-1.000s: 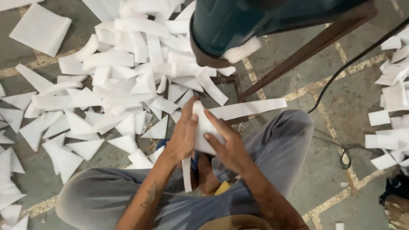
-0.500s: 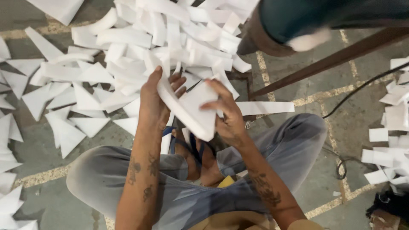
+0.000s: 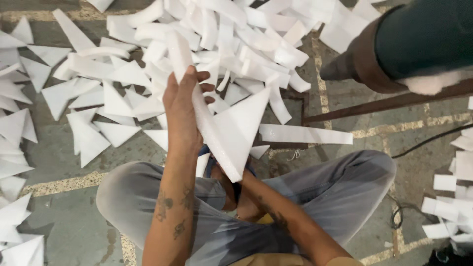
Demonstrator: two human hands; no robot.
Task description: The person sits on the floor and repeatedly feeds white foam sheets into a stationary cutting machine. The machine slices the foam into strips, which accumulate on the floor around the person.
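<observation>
White triangular foam piece (image 3: pixel 231 133), held upright-tilted above lap.

Left hand (image 3: pixel 183 111) raised, fingers curled in a grip, tattooed forearm upright, right hand hidden low between crossed legs, forearm angled inward

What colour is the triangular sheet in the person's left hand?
White, seen in the head view: the triangular sheet held up by the left hand.

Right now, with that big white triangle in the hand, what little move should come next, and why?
Probably lay the white triangle piece onto the pile of white pieces just ahead. The left hand holds it raised over the lap, tilted, and the right hand is hidden beneath it, so a short reach forward would set it down.
</observation>
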